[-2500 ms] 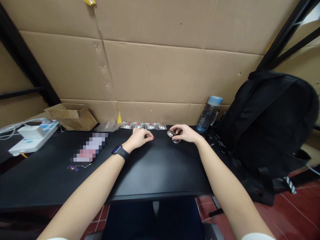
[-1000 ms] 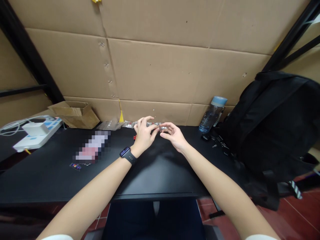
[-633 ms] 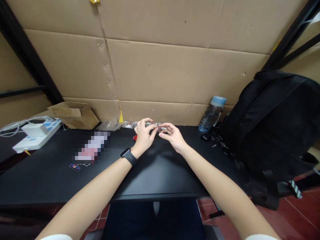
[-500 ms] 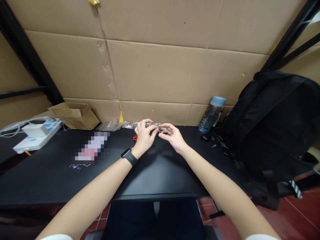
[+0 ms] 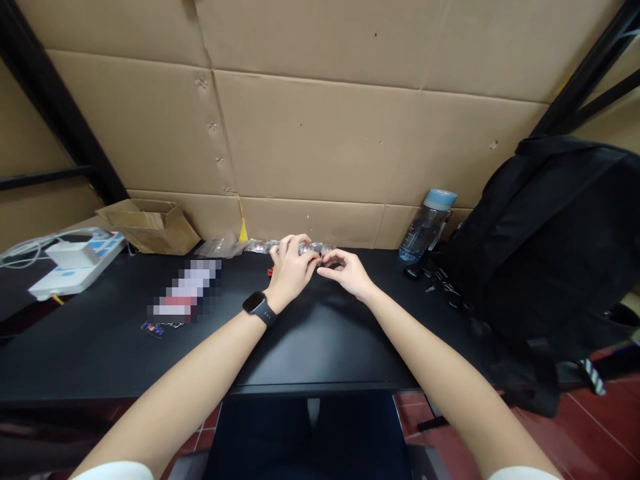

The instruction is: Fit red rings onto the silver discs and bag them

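While a cardboard wall [image 5: 320,140] closes off the far side, a person works at a black desk [image 5: 325,347], a backpack [image 5: 555,253] to the right. At the desk's far middle, the left hand [image 5: 289,270] pinches a thin piece [image 5: 321,259] between thumb and forefinger, other fingers loosely spread; the right hand [image 5: 351,273] appears to pinch it from the right. Wrapped packets [image 5: 257,246] line the far edge beyond; a red item [image 5: 271,272] shows just left of the left hand. Good handling likely calls for light, even pressure from both sides, fingertips near the rim, so the piece neither bends nor slips. It shows nearly edge-on, long axis seemingly upright, faces turned left and right; which end leads cannot be told.
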A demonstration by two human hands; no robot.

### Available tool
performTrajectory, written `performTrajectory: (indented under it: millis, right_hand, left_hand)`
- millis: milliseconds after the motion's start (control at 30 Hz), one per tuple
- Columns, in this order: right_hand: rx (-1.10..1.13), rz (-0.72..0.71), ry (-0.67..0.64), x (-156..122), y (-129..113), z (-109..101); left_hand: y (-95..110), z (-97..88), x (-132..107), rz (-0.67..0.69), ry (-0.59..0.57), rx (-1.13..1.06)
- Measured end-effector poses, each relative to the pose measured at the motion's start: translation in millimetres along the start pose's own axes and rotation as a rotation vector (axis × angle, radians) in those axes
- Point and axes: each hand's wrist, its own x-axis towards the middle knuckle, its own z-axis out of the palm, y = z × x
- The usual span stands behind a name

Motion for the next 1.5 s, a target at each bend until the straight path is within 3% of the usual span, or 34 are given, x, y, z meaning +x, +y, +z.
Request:
performTrajectory:
  millis: [300, 600, 833, 967, 1133, 1300, 1500]
  right_hand:
    - [-0.157, -0.076, 0.033, 7, 17, -5]
    - [-0.273, -0.170, 0.016, 4, 8, -5]
    - [-0.426, -0.270, -0.072, 2, 5, -11]
    - [-0.597, -0.378, -0.178, 1, 5, -16]
    - [-0.623, -0.402, -0.191, 2, 7, -20]
    - [-0.631, -0.412, -0.192, 2, 4, -25]
    - [-0.711, -0.367, -0.238, 1, 5, -31]
  left_hand:
    - [1, -0.2, 0, 0.055, -0.035, 0.022]
    - [-3, -0.2, 1, 0.056, -0.048, -0.006]
    - [-13, -0.4, 7, -0.132, -0.057, -0.150]
    - [-24, -0.2, 8, -0.039, -0.264, -0.218]
    - [-28, 10.2, -1, 0.069, -0.459, -0.140]
    - [-27, 16.3, -6, 0.094, -0.512, -0.081]
    - [-43, 1.9, 4, 0.093, -0.516, -0.055]
